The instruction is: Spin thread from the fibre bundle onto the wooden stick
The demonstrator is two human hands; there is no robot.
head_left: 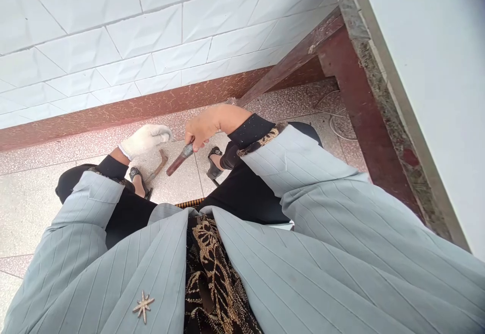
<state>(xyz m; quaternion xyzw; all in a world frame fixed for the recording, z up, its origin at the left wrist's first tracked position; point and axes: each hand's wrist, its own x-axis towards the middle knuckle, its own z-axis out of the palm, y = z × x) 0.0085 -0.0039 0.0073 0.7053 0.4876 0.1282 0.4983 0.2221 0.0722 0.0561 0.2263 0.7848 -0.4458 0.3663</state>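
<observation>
My left hand [146, 139], in a white knitted glove, is at left of centre above the floor. Its fingers are curled together, and whatever they might hold is hidden. Bare and closed, my right hand [206, 127] grips a tool with a reddish-brown handle [176, 165] and a grey ridged band near the fingers. The handle slants down to the left; the tool's other end is hidden by the hand. Between the left shoe and that handle, a bent brown piece [162, 161] lies on the floor, its kind unclear.
A white tiled wall [125, 46] with a brown skirting [125, 104] runs ahead. To the right stand a dark red wooden frame [356, 91] and a white surface [428, 71]. A pale cable [337, 129] lies by the frame. My black shoes [214, 164] rest on speckled floor tiles [30, 207].
</observation>
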